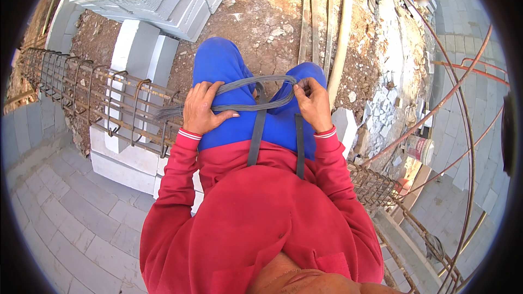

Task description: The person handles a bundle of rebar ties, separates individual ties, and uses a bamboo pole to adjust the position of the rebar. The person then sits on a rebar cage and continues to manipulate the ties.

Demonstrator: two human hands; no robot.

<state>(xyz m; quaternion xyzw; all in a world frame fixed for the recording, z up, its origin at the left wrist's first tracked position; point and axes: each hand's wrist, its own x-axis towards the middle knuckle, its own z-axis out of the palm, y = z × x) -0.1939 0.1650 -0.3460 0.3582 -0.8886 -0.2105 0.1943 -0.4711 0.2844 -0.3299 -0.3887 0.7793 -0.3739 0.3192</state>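
A bundle of thin grey tie wire, bent into a long loop, lies across my lap over blue trousers. My left hand is wrapped round the bundle near its loose ends, which stick out to the left past my wrist. At the loop's closed end, my right hand pinches the wire between thumb and fingers. Whether it holds a single strand or several is too small to tell. Two dark straps hang down over my lap, one passing beside the wire.
A rusty rebar cage runs to my left and continues at the lower right. White blocks stand beside and behind it. Long poles lie on the dirt ahead. Bent rebar rods arch at the right near a bucket.
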